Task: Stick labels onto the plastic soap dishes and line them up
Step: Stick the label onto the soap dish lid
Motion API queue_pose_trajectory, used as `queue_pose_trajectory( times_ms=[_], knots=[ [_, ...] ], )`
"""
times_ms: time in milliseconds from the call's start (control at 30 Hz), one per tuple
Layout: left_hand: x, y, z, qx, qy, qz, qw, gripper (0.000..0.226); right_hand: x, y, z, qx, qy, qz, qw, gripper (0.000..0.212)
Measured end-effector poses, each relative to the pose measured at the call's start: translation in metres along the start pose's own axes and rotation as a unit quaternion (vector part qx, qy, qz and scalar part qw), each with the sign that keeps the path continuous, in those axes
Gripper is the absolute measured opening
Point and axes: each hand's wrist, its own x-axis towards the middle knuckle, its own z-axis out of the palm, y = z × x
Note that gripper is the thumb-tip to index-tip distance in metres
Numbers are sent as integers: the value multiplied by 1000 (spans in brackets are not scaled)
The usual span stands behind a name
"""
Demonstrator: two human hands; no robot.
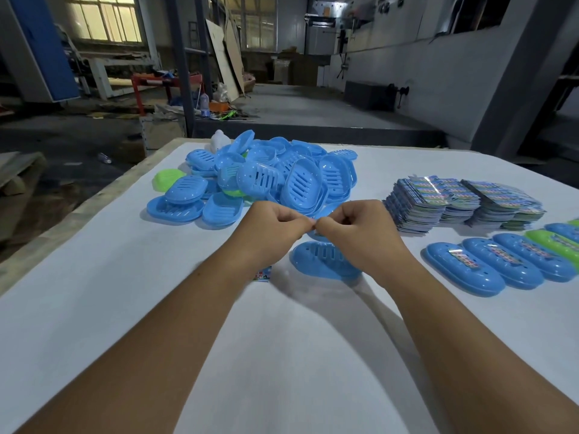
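Note:
My left hand (277, 222) and my right hand (354, 225) meet fingertip to fingertip above the table, fingers curled. Together they pinch a small pale piece (314, 226), too small to identify. Right under them a blue soap dish (319, 261) lies on the white table (94, 308), partly hidden by my right wrist. A colourful label (262, 275) peeks out from beneath my left forearm. Behind the hands is a loose pile of blue soap dishes (282, 180). On the right, labelled dishes (463, 267) lie side by side in a row.
Stacks of printed labels (463, 202) stand at the right, behind the row. A green dish (167, 180) lies at the pile's left edge and a white object (219, 140) behind it. The table's left edge (78, 211) runs diagonally, with workshop floor beyond.

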Motion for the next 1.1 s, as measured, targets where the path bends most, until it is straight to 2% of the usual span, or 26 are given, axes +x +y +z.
queue_pose_trajectory(
  times_ms=[133, 333, 533, 733, 933, 1033, 1100],
  knots=[
    [1, -1, 0, -17, 1, -21, 1000, 17, 1, 0, -2, 14, -14, -7, 1000, 24],
    [2, -2, -4, -30, 36, -5, 999, 19, 0, -2, -3, 11, -38, -46, 998, 28],
    [4, -2, -5, -38, 60, -8, 997, 15, 7, 5, -10, -13, 10, 34, 999, 24],
    [7, -5, -2, -64, 51, -26, 996, 18, 6, 4, -12, 1, -11, 50, 999, 33],
    [13, -10, 0, -84, 47, -40, 995, 21, 7, 1, -13, 39, 10, 82, 996, 50],
    [13, -12, 5, -90, 31, -50, 994, 22, 3, 1, -17, 38, 6, 90, 995, 44],
    [13, -12, 8, -87, 20, -46, 995, 24, 0, 3, -20, 30, 0, 92, 995, 48]
  ],
)
